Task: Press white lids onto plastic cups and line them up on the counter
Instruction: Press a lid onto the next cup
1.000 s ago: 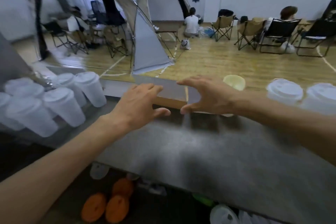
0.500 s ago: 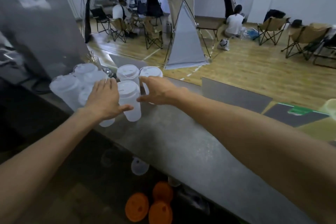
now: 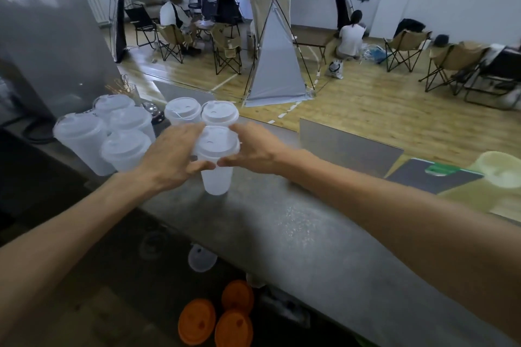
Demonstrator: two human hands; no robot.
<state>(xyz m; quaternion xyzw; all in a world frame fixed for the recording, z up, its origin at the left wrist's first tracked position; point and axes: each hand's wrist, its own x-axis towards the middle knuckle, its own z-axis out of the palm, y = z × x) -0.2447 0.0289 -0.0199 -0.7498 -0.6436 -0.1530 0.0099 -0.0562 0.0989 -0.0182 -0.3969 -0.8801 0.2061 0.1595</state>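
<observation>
**Lidded cup held two-handed, place it in line**

Both hands closed on the lidded cup [image 3: 215, 162]: left hand [image 3: 172, 159] wraps its left side just under the lid [image 3: 217, 141], right hand [image 3: 253, 151] its right side, thumbs nearly meeting in front. The base looks to be on the counter [image 3: 296, 236], though I can't be sure. It sits directly in front of the rear cup [image 3: 220, 113], just right of the cup cluster [image 3: 112, 135]. Advice: keep it upright, squeeze lightly, square it with the rear cup, check the lid rim is seated all round.

Frosted plastic cup [image 3: 215, 177] on speckled matt counter [image 3: 296, 239]
</observation>
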